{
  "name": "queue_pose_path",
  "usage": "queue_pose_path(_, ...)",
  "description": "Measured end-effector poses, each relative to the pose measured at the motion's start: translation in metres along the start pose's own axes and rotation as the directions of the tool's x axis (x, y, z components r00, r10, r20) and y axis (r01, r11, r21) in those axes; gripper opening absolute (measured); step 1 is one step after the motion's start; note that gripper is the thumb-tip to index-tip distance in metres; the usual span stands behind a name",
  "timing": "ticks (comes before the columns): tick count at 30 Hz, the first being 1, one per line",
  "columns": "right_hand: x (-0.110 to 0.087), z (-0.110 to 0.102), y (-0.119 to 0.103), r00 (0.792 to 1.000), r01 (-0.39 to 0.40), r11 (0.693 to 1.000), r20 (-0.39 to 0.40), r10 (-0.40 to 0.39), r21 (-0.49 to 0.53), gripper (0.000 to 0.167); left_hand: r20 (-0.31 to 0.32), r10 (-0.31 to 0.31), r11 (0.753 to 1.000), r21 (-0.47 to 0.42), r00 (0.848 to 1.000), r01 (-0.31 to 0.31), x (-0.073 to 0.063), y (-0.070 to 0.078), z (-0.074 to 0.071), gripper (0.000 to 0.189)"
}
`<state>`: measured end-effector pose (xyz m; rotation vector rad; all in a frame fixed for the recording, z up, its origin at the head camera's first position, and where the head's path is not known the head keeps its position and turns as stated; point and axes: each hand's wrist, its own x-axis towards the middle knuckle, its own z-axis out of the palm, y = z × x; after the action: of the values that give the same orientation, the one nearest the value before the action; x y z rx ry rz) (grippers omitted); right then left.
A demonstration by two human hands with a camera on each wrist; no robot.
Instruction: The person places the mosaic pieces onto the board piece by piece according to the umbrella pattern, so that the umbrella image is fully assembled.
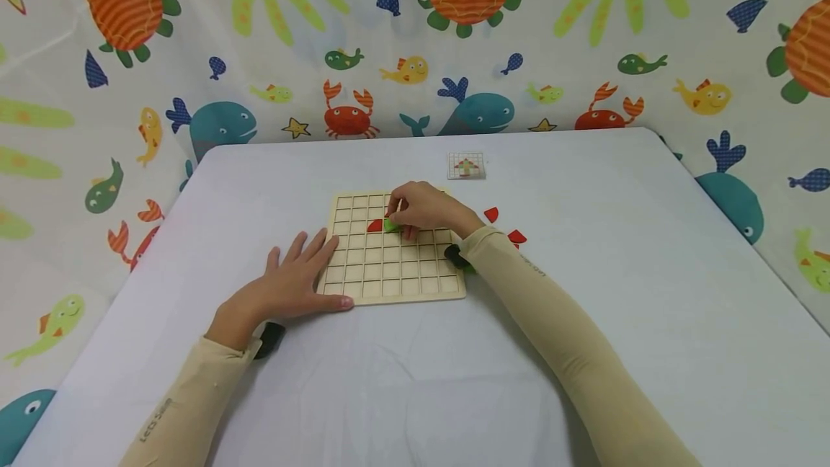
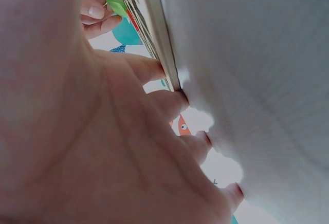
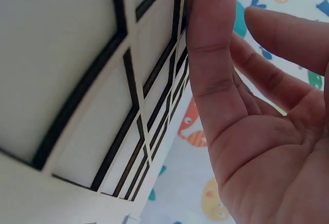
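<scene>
"Board (image 1: 372, 272): where is it?"

"On the white table (image 1: 389, 388), before the person, its grid facing up."

"What does the left hand (image 1: 292, 283) do?"

"It lies with fingers straight and spread at the board's left side. The thumb touches the near left corner, and nothing is gripped."

"And the right hand (image 1: 428, 206)?"

"Well apart from the left, over the far part of the grid. Thumb and finger pinch a green piece (image 2: 117, 6). The left wrist view shows it between the fingertips; the right wrist view hides it."

"Is it seated in a cell?"

"I cannot tell; the fingers cover too much."

"What lies just beside it?"

"A red piece (image 1: 375, 225) on the board, to its left."

"Anything off the board?"

"One loose red piece (image 1: 491, 215) and a second loose red piece (image 1: 516, 236) on the table, to the right, near the sleeve (image 1: 558, 316). Beyond the board lies a card (image 1: 466, 166) with a gridded picture."

"Behind that?"

"Cloth (image 1: 389, 34) printed with turtles, crabs and fish."
</scene>
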<state>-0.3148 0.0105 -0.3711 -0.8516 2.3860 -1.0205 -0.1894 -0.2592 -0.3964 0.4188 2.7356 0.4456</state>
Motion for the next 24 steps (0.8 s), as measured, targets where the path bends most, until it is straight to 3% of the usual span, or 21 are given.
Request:
queue_pose_path(7, 0.000, -0.001, -0.001, 0.999, -0.013, 0.999, 0.038, 0.014, -0.035, 0.016, 0.002, 0.002, 1.000, -0.008, 1.000, -0.002, -0.001, 0.001, -0.001, 0.124)
queue_pose_path(18, 0.003, 0.008, -0.004, 1.000, -0.012, 0.985, 0.004, 0.013, -0.175, 0.018, 0.002, -0.004, 1.000, -0.008, 1.000, 0.004, -0.002, 0.001, -0.001, 0.124)
queue_pose_path(24, 0.003, 0.010, -0.004, 1.000, -0.013, 0.984, -0.009, 0.011, -0.177, 0.017, 0.006, -0.007, 1.000, -0.008, 1.000, 0.007, -0.001, 0.001, -0.001, 0.125)
